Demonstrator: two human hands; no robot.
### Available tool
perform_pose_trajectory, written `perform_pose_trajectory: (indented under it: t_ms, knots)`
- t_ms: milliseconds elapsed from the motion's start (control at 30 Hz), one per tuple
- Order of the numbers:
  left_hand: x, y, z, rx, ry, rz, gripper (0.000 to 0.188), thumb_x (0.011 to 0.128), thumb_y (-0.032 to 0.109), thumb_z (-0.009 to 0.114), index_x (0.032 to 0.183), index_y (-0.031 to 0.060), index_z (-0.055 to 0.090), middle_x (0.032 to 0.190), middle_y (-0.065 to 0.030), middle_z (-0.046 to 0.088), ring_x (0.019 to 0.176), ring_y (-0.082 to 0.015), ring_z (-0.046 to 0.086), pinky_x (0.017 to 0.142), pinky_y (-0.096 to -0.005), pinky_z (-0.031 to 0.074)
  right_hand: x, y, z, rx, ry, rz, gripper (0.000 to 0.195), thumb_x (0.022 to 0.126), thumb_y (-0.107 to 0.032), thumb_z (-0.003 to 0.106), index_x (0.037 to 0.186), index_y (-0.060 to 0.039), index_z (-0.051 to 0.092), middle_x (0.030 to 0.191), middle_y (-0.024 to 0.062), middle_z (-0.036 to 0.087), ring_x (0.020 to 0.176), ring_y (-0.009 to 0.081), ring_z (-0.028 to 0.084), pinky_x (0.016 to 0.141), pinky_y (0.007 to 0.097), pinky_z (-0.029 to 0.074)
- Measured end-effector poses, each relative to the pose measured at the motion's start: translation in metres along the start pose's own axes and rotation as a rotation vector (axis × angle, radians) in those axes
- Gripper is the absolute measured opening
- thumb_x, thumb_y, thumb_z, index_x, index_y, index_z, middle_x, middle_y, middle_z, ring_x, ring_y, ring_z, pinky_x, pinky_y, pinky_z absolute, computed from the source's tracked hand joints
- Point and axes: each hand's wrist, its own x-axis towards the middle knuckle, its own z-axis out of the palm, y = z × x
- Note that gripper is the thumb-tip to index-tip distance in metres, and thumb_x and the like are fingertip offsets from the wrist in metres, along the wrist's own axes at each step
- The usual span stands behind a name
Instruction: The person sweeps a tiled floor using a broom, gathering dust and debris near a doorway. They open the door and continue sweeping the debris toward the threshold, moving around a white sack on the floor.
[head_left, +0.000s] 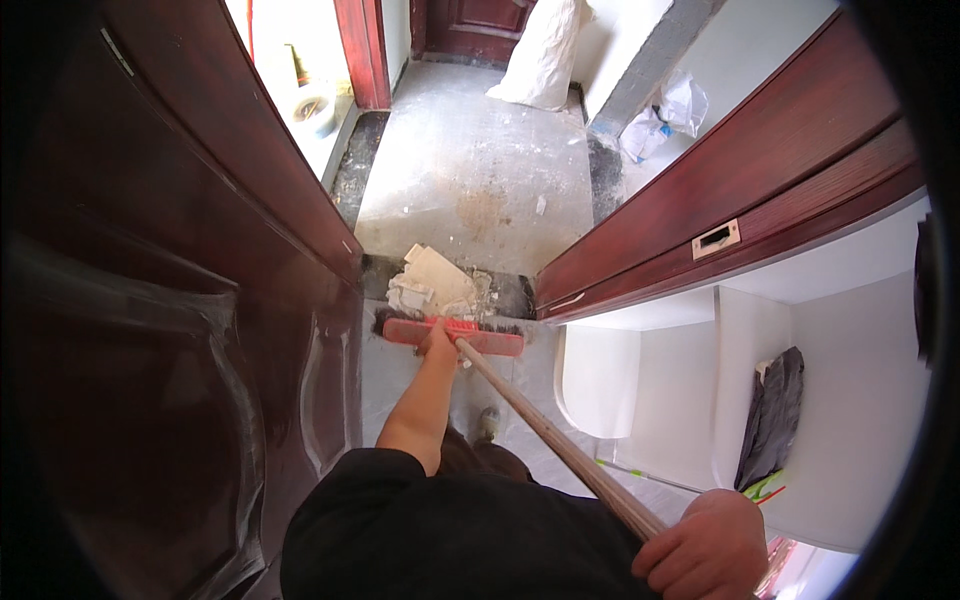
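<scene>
A push broom with a red plastic head (491, 343) and dark bristles lies across the doorway floor. Its wooden handle (555, 435) slants down to the lower right, where my right hand (705, 547) is closed around the upper end. My left hand (437, 339) reaches down to the middle of the broom head, by the handle socket; its fingers are partly hidden, so its grip cannot be told. Just beyond the bristles is a heap of broken pale board pieces (439, 277) and crumbled debris on the dark threshold strip (516, 296).
Dark red wooden door (187, 337) stands close on the left, the door frame (735, 172) on the right. White shelving (675, 375) at right holds a dark folded item (772, 420). Farther off are a large white sack (544, 60), plastic bags (660, 124) and a bucket (313, 111).
</scene>
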Motion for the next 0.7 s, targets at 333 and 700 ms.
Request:
perform_pose_trajectory:
  t_ms: [333, 700]
  knots:
    - [-0.037, 0.025, -0.022, -0.426, 0.204, 0.240, 0.066, 0.069, 0.009, 0.066, 0.116, -0.0043, 0.022, 0.107, -0.0197, 0.050, 0.078, -0.0335, 0.061, 0.060, -0.0469, 0.057, -0.014, 0.002, 0.006, -0.056, 0.343, 0.129, 0.036, 0.088, -0.020, 0.052, 0.056, -0.0065, 0.046, 0.049, 0.0040, 0.048, 0.041, 0.0178, 0.049, 0.049, 0.0306, 0.050]
    - [0.001, 0.047, -0.024, -0.425, 0.206, 0.147, 0.070, 0.067, 0.007, 0.069, 0.116, 0.0031, 0.018, 0.117, -0.0225, 0.041, 0.088, -0.0336, 0.058, 0.055, -0.0491, 0.056, -0.011, 0.038, 0.022, -0.174, 0.730, -0.016, 0.047, 0.087, -0.027, 0.055, 0.047, -0.0128, 0.035, 0.039, -0.0019, 0.042, 0.031, 0.0078, 0.041, 0.042, 0.0238, 0.047]
